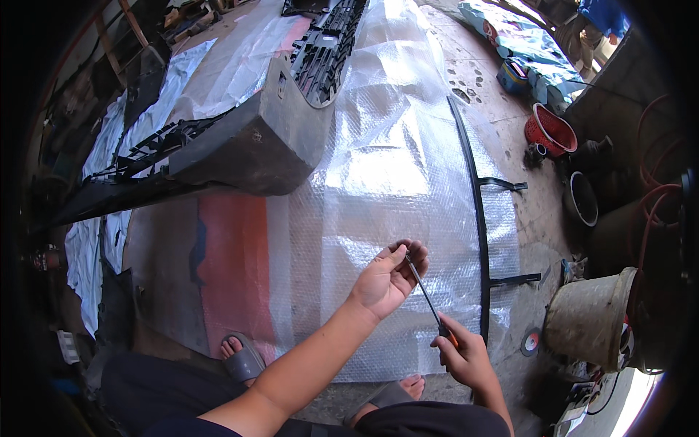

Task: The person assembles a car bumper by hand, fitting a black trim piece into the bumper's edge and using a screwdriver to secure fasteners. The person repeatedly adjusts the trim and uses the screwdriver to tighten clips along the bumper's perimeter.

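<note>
My right hand [464, 349] grips the black and orange handle of a screwdriver [428, 295], whose long metal shaft slants up and to the left. At the tip of the shaft, the thumb and curled fingers of my left hand [390, 276] pinch something too small to make out, possibly a screw. Both hands are above bubble wrap [377, 213] spread over the floor. Beyond my left forearm lies a large dark plastic car bumper [262, 136], scuffed at its corner. None of my fingers touch it.
A black strip [474, 175] with two side arms lies along the bubble wrap's right part. Farther right are a dirty bucket [587, 317], a disc [530, 342], a round bowl [581, 199] and a red basket [549, 131]. A person [598, 27] stands at the far upper right.
</note>
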Demonstrator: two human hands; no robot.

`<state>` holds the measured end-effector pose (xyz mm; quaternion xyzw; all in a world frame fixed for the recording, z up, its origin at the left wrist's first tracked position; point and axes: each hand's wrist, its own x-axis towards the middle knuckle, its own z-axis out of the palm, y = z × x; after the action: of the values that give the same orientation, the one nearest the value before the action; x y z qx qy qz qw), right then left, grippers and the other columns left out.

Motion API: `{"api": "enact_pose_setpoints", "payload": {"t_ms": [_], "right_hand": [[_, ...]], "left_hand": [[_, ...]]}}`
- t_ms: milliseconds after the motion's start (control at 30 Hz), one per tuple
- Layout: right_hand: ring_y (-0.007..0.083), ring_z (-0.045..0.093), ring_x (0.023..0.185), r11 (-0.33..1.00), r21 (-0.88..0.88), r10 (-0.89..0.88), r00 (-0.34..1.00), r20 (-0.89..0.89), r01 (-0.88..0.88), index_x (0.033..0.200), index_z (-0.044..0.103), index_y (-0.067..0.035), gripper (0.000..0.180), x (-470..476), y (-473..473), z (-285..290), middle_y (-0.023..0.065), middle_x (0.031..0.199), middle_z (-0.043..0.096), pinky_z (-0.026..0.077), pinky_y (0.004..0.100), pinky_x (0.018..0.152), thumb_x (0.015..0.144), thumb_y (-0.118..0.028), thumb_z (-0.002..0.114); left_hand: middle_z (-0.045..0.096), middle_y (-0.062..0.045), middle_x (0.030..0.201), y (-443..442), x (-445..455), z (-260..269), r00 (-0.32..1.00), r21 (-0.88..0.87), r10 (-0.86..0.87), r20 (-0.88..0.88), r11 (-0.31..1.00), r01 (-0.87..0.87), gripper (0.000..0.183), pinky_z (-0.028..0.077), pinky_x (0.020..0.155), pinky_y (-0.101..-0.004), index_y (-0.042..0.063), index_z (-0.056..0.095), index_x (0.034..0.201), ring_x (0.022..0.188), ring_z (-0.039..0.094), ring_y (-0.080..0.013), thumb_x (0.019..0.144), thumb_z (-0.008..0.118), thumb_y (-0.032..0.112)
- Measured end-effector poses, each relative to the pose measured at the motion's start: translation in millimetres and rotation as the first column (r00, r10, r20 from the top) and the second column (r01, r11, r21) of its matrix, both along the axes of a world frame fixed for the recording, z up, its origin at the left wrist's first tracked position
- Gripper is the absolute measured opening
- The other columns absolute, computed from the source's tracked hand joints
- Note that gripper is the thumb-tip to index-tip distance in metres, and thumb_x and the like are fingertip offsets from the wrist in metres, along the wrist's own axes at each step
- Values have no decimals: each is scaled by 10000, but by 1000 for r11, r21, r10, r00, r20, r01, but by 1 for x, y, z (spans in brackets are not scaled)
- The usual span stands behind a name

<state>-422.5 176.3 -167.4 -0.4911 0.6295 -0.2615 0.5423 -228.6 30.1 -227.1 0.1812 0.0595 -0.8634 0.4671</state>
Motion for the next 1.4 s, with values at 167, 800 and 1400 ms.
{"api": "enact_pose_setpoints", "payload": {"t_ms": [167, 800, 1400], "right_hand": [[57, 554, 612, 988, 122, -125, 965, 230, 99, 1479, 516, -26, 472, -1, 1, -4, 60, 869, 703, 491, 246, 567, 1016, -57, 600], [161, 656, 768, 992, -61, -114, 993, 6, 114, 1236, 609, 18, 369, 30, -7, -60, 125, 874, 695, 538, 320, 733, 924, -139, 727], [369, 676, 933, 963, -250, -79, 777, -625, -103, 1032, 726, -34, 244, 33, -15, -161, 169, 993, 696, 550, 448, 826, 836, -172, 768]], "left_hand": [[686, -115, 1127, 2, -7, -7, 999, -23, 51, -20, 998, -51, 140, 539, 1046, -414, 34, 647, 1132, 1113, 657, -231, 1047, 543, 75], [649, -127, 1044, 1, 0, -21, 925, 19, 77, 372, 996, -91, 172, 578, 943, -428, -5, 598, 1135, 987, 657, -248, 1066, 523, 133], [645, -339, 1189, -21, 43, -132, 394, 235, -381, 836, 899, 370, 344, 640, 852, -468, -183, 558, 1162, 1042, 709, -415, 1043, 555, 139]]}}
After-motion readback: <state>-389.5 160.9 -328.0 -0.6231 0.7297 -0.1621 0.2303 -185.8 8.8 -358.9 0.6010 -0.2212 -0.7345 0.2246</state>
